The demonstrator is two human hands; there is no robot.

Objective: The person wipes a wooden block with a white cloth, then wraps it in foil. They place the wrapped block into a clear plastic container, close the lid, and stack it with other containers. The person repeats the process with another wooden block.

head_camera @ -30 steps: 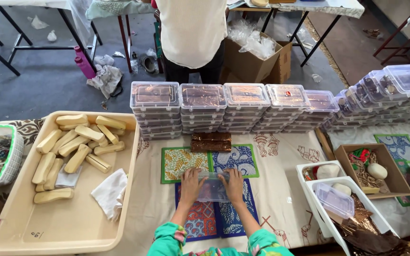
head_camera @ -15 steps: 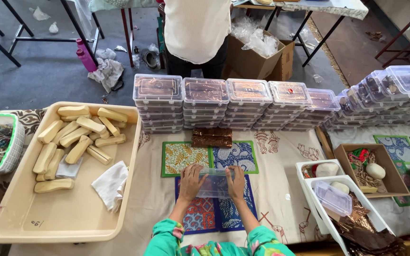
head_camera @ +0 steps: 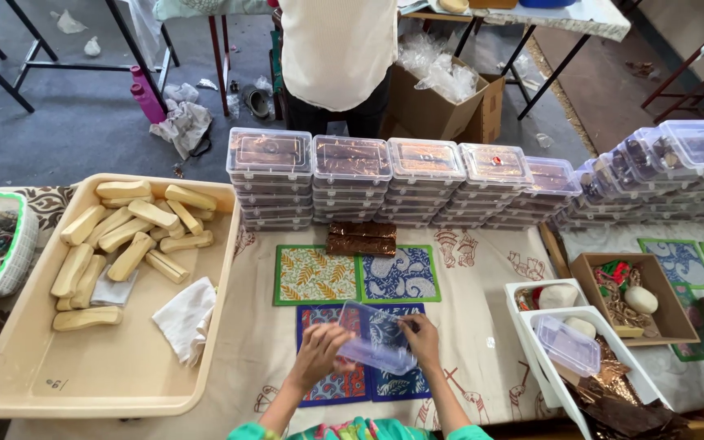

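Both hands hold a clear plastic lid (head_camera: pixel 375 340) tilted above the patterned mats (head_camera: pixel 358 275) on the tabletop: left hand (head_camera: pixel 319 354) in a closed grip underneath, right hand (head_camera: pixel 422 339) pinching its edge. Forearms are cut off below; through the lid, fingertips blur.

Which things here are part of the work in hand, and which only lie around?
In hand:
- left hand and right hand holding a clear plastic box
- patterned mats beneath

Lying about:
- beige tray of pale blocks
- white cloth
- stacked lidded boxes
- pink bottle
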